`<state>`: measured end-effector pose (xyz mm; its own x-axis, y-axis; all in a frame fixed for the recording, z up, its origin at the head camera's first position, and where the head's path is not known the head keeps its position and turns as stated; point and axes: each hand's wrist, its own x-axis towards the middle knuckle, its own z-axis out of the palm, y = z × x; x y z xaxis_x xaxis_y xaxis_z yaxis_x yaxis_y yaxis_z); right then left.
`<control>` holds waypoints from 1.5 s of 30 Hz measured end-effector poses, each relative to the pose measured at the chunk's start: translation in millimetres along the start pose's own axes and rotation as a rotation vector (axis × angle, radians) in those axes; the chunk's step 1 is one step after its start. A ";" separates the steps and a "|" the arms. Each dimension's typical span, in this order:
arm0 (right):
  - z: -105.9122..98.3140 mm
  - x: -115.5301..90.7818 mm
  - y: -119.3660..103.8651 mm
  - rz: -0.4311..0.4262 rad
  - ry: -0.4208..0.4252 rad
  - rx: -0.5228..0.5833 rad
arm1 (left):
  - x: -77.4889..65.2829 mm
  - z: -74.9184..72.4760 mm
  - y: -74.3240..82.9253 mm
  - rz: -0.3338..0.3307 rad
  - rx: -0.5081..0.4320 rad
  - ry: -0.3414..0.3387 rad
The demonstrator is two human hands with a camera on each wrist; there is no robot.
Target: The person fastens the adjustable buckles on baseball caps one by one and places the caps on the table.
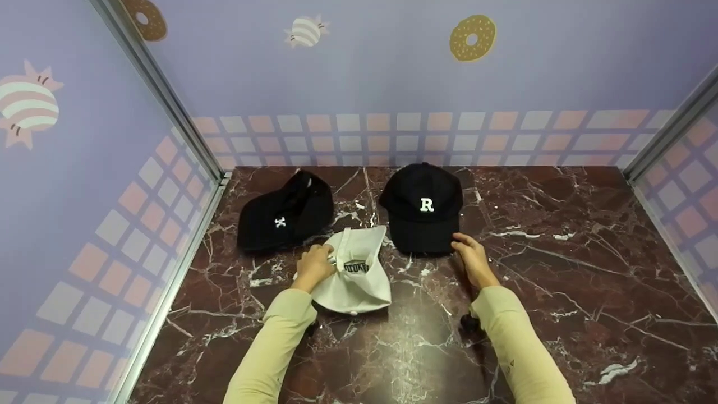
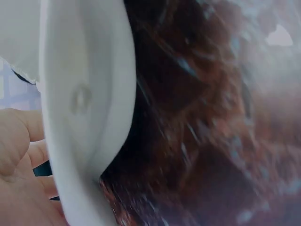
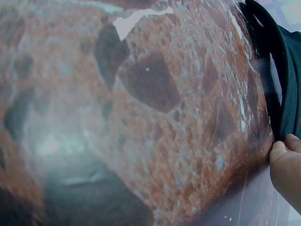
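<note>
A white cap [image 1: 359, 286] lies tilted on the stone-patterned surface, its inside and dark lettering partly showing. My left hand [image 1: 317, 265] grips it at its left side; in the left wrist view the fingers reach behind the white cap's edge [image 2: 89, 99]. Behind it on the right sits a black cap with a white R [image 1: 423, 207], brim toward me. My right hand [image 1: 474, 258] pinches the right corner of that brim, seen also as a dark edge [image 3: 284, 80] in the right wrist view. Some fingertips of both hands are hidden.
Another black cap [image 1: 286, 216] with a small white emblem lies on its side at the back left. The dark red marbled surface [image 1: 566, 280] extends right and forward. Patterned panels [image 1: 364, 84] stand at the back, left and right, with metal corner posts [image 1: 162, 90].
</note>
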<state>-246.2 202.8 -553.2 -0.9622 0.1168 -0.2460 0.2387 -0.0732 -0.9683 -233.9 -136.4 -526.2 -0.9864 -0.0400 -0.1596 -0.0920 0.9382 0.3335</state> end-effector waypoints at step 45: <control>16.0 -39.3 -66.3 -0.302 -0.287 -0.322 | -1.7 21.4 74.3 0.253 -0.113 0.053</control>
<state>-226.2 187.2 -478.6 -0.9808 -0.1936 0.0242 -0.0702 0.2349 -0.9695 -236.2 -59.3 -521.0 -0.9855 0.1695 -0.0103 0.1460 0.8767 0.4584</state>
